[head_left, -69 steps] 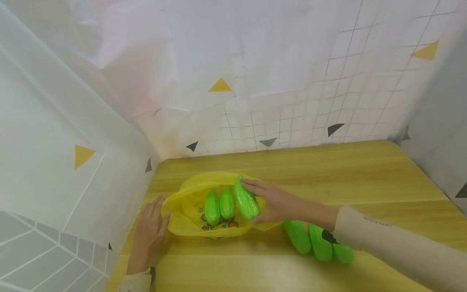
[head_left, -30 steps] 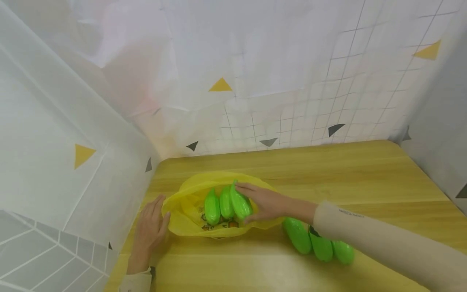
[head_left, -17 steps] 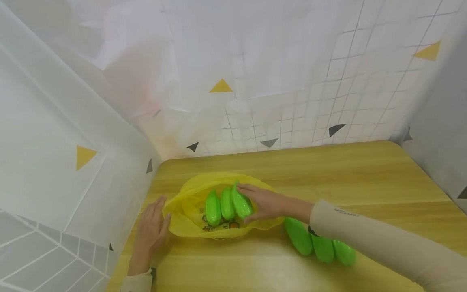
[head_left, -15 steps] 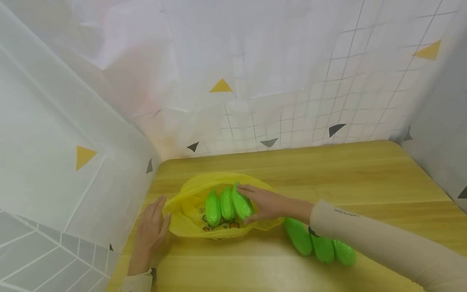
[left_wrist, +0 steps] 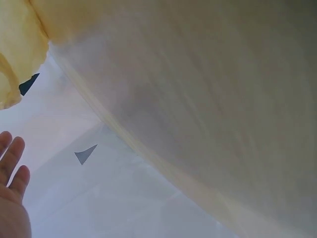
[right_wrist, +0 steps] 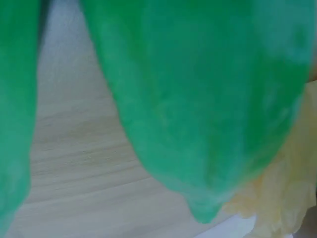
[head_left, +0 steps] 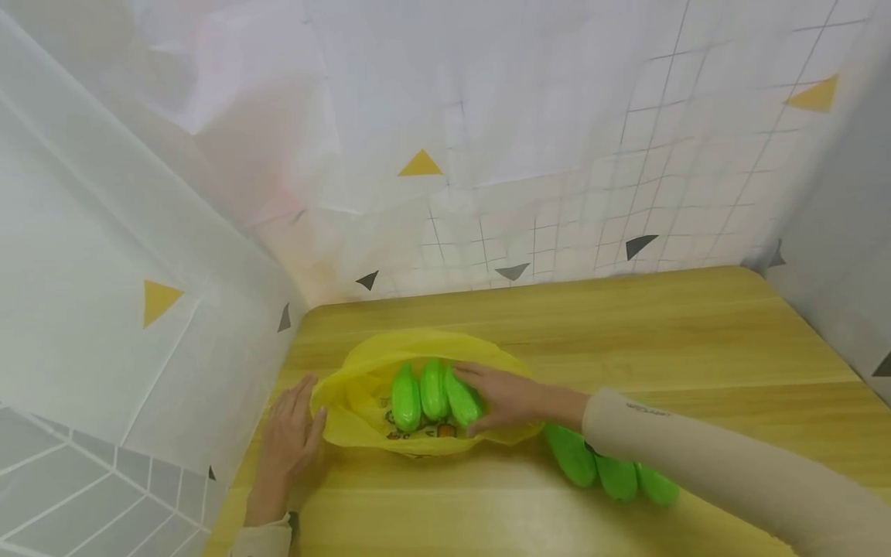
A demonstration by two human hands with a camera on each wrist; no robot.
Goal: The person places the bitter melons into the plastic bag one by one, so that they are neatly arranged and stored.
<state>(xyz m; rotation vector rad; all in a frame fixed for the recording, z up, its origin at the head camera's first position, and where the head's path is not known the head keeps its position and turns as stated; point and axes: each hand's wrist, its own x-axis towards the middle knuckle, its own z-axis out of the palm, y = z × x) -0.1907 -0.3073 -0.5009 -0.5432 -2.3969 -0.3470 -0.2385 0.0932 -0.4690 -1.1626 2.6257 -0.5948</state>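
A yellow plastic bag [head_left: 348, 418] lies with its mouth spread; three plump, glossy green cucumber-like vegetables sit side by side inside. My right hand [head_left: 504, 396] reaches into its right side and holds the rightmost vegetable [head_left: 462, 398] between fingers and thumb, beside the middle one [head_left: 434, 389] and the left one [head_left: 406, 398]. My left hand [head_left: 285, 433] rests with extended fingers at the bag's left edge; the left wrist view shows its fingers [left_wrist: 12, 163] spread below the bag [left_wrist: 20, 44].
Three more green vegetables [head_left: 616, 477] lie in a row under my right forearm, partly covered by it; one [right_wrist: 198, 99] looms large in the right wrist view. The wooden table [head_left: 682, 325] is bordered by white patterned walls [head_left: 543, 193] behind and on both sides.
My right hand has carried the rightmost vegetable left and down into the bag, alongside the other two. Over the last half second it sinks slightly lower. My left hand stays in place.
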